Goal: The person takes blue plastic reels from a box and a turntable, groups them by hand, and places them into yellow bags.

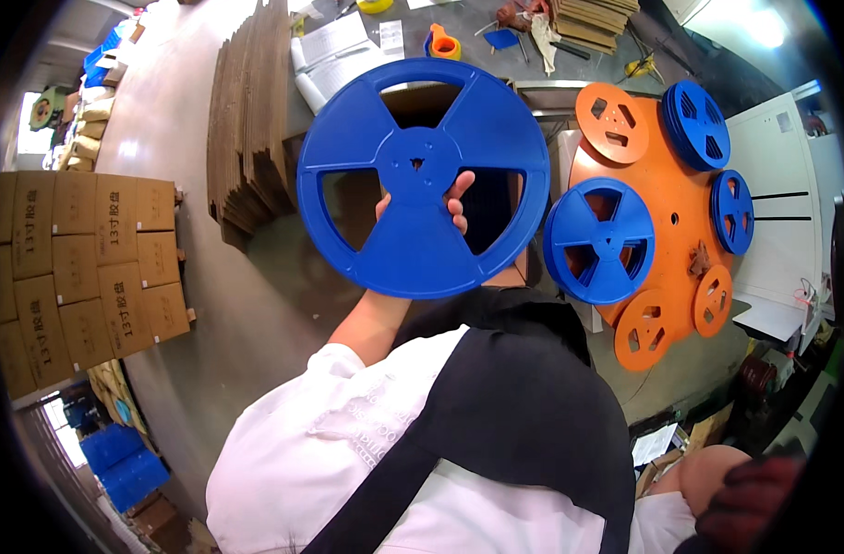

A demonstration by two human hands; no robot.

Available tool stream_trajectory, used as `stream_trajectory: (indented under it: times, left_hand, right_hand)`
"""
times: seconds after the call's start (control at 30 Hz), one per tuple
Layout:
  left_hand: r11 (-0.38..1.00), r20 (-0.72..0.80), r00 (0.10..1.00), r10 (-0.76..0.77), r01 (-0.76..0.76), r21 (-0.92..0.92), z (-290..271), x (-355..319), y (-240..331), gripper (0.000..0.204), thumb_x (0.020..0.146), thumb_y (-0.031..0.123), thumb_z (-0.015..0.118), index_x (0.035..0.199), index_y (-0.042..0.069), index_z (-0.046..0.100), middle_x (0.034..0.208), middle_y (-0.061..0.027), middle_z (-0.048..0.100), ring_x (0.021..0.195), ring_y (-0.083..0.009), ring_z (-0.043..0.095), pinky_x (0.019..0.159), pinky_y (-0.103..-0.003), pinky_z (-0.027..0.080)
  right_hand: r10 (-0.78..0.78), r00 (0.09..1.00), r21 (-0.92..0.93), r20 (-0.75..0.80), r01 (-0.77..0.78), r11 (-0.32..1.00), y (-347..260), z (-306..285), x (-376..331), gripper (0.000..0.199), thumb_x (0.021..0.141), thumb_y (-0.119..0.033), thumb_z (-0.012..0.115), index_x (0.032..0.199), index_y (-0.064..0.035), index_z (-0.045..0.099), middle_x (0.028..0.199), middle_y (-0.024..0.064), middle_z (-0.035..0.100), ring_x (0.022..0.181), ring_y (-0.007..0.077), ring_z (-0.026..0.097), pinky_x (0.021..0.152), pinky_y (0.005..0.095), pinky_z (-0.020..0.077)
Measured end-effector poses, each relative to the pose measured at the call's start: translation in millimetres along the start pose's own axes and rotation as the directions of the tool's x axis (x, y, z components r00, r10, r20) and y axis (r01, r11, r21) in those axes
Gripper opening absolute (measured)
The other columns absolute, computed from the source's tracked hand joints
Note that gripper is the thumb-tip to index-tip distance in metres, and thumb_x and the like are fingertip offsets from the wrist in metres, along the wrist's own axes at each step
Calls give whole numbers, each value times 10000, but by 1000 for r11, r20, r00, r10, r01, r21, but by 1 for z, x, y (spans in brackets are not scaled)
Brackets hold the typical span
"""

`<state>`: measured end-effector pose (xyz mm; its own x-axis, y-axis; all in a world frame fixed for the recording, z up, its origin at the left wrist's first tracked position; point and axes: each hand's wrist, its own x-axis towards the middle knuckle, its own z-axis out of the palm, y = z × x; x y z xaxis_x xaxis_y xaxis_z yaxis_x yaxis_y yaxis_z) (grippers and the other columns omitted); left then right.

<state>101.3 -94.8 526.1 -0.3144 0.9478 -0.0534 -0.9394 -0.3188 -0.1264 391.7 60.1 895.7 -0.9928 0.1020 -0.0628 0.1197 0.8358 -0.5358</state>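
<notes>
Left hand (422,208) grips a large blue plastic three-spoked reel (423,177), fingers showing through the reel's lower openings, palm behind the hub. Reel held upright, facing the camera, above the grey workbench (256,277). Right hand not visible. Just right: orange round plate (673,198) carrying smaller blue and orange reels. Left: stack of flat brown cardboard sheets (247,120)

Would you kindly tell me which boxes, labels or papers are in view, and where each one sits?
Stacked cartons: far left, brown cardboard boxes with dark print.
Flat cardboard sheets: upper left of the blue reel, brown, leaning in a row.
Printed papers: top centre, white sheets.
Paper slip: lower right, small, white.
</notes>
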Motion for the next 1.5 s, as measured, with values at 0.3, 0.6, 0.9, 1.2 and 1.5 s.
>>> stream_trajectory:
  times: [0.3, 0.6, 0.9, 1.2, 1.5]
  left_hand:
    - [1000, -39, 999, 0, 1, 15, 5, 23, -11, 653, 934, 396, 519, 1399, -32, 357, 1340, -184, 490, 1105, -261, 596, 986, -388, 481]
    - [1000, -86, 996, -5, 3, -25, -17, 20, -1, 681, 929, 422, 511, 1386, -58, 356, 1242, -203, 564, 1099, -283, 603, 965, -398, 502]
    - [988, -190, 980, 63, -35, 148, -48, 12, 17, 712, 893, 397, 533, 1409, -50, 329, 1324, -231, 503, 1078, -301, 615, 899, -394, 546]
    - [840, -724, 585, 365, 129, 527, -197, 11, 94, 417, 821, 383, 655, 1130, 139, 517, 914, -49, 578, 879, -223, 621, 667, -314, 518]
    - [810, -786, 535, 310, 284, 513, -315, 70, 185, 476, 751, 464, 695, 1017, 81, 601, 875, -42, 592, 857, -223, 611, 685, -325, 508]
  right_hand:
    - [727, 668, 969, -160, -34, 245, 153, 192, 1, 166, 807, -120, 548, 938, -24, 515, 707, 65, 482, 535, 163, 462, 487, 293, 375]
    - [912, 387, 962, 135, 168, -214, 213, 313, 6, 76, 902, -176, 572, 902, -125, 516, 672, -4, 411, 568, 134, 427, 555, 287, 392]
    - [924, 297, 965, 243, 20, -260, 212, 333, 25, 87, 900, -198, 595, 923, -129, 547, 728, 9, 481, 645, 154, 489, 604, 299, 433]
    - [926, 228, 942, 302, -218, -254, 196, 360, 26, 200, 861, -52, 581, 1055, -49, 533, 821, 46, 525, 698, 143, 544, 652, 275, 473]
    - [848, 402, 776, 347, -630, -19, 189, 429, 3, 191, 964, -156, 509, 1122, -49, 494, 849, 84, 606, 707, 152, 579, 669, 277, 488]
